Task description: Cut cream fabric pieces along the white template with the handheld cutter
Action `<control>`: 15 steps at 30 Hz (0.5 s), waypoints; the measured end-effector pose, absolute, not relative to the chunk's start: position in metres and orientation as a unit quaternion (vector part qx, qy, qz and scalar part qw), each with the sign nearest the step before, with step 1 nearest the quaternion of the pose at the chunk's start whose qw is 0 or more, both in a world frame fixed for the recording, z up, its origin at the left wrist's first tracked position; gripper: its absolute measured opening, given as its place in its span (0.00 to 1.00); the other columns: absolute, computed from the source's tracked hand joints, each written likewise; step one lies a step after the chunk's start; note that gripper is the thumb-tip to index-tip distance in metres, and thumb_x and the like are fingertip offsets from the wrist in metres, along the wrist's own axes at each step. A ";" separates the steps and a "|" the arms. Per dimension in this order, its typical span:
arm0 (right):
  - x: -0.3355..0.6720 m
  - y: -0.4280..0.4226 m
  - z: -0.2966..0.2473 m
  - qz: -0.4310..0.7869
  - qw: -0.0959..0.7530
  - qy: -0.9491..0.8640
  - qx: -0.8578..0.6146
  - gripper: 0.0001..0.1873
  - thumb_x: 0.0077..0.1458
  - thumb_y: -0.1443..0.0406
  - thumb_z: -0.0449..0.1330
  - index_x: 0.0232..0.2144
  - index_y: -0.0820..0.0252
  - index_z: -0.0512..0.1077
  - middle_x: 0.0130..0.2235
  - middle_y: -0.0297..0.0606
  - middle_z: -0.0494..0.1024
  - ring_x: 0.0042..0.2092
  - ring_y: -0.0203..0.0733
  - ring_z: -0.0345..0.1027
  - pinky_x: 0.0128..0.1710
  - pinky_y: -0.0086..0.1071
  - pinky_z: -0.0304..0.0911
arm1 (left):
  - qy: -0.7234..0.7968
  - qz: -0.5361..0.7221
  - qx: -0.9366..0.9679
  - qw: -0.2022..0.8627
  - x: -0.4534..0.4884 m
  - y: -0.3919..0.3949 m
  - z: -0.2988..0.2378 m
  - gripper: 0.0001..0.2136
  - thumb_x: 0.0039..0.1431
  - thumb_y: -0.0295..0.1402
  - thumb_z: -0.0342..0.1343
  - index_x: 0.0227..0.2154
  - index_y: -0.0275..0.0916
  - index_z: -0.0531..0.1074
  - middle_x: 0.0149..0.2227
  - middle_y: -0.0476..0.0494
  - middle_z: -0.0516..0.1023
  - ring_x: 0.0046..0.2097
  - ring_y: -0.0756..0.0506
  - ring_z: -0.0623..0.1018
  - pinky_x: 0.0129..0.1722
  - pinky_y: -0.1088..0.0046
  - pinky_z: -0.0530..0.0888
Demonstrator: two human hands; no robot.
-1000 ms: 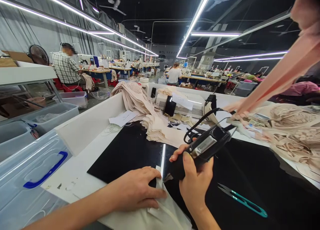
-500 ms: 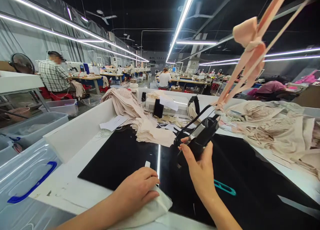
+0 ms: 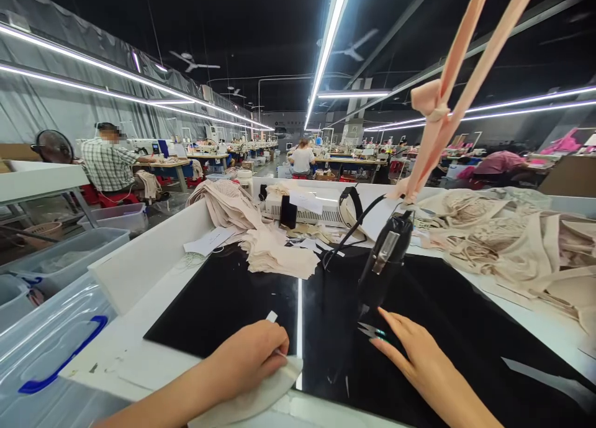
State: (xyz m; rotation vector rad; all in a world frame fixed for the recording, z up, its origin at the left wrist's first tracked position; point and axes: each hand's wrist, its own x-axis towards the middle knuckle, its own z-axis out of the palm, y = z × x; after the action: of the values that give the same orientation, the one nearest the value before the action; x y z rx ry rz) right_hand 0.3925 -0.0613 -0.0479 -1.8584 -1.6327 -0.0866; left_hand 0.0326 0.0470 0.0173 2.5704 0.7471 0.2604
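Note:
My left hand (image 3: 251, 359) is closed on the edge of a pale fabric piece (image 3: 261, 394) at the near side of the black board (image 3: 223, 310). A small white strip (image 3: 271, 317) sticks out beyond its knuckles. In my right hand (image 3: 419, 353) are small thread snips (image 3: 370, 330), with metal blades pointing left and bits of teal showing; the fingers hide most of the handle. Just above hangs a black handheld tool (image 3: 388, 248) with a metal plate and a cord, tied to peach fabric straps (image 3: 431, 136). Neither hand touches it.
Stacked beige fabric pieces (image 3: 279, 251) lie at the board's far edge, before a white vented machine (image 3: 321, 215). Beige garments (image 3: 507, 229) are heaped right. Clear plastic bins (image 3: 69, 328) stand left. Co-workers sit at sewing tables beyond, one in a checked shirt (image 3: 109, 164).
My right hand has let go of the black tool, which now hangs free, and has taken the teal snips from the board. My left hand still holds the fabric, shifted slightly left.

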 end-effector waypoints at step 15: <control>0.396 -0.096 -0.040 0.006 0.293 -0.636 -0.714 0.16 0.67 0.51 0.51 0.30 0.50 0.65 0.29 0.32 0.74 0.27 0.42 0.72 0.29 0.34 0.68 | 0.381 0.091 0.829 0.399 0.036 0.047 0.040 0.06 0.52 0.35 0.65 0.31 0.40 0.78 0.30 0.53 0.72 0.33 0.48 0.69 0.31 0.75 0.59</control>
State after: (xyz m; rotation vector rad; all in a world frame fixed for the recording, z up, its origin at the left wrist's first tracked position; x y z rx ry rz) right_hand 0.3960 -0.0962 -0.0405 -1.9019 -1.6939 0.0170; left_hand 0.0356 0.0467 0.0404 2.0981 0.9637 0.2291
